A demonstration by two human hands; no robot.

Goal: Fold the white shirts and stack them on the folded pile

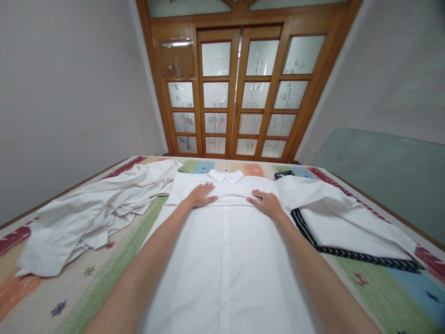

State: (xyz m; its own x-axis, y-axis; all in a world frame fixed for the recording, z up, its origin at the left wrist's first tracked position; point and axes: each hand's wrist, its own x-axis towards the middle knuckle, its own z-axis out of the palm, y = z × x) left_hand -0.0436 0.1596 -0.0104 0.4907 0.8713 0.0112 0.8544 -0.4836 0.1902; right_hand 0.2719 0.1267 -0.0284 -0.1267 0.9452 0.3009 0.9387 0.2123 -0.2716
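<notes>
With 12 at the far side of the surface [79, 283] and the middle of the white shirt [225, 250] as the hub, the shirt lies front up, its collar [225, 176] at 12 o'clock and its button placket [225, 260] running down to 6. The 2 hands rest palm down on its upper chest: the left hand [201, 195] at 11 o'clock, the right hand [266, 202] at 1, well apart, each spread wide, thumbs pointing inward. A crosswise fold edge [227, 205] shows between them.

The right-side sleeve [320, 192] stretches out toward 3 o'clock. Beneath it lies a cloth with black-and-white trim [368, 260]; a small dark striped piece [284, 175] peeks out at 1 o'clock. Crumpled white fabric [93, 218] spreads from 10 toward 9; whether it joins the shirt I cannot tell.

A multicoloured patterned cover lies under everything. Beyond, at 12, stand wooden doors [238, 93] with glass panes; a pale green panel [385, 171] shows at 2.
</notes>
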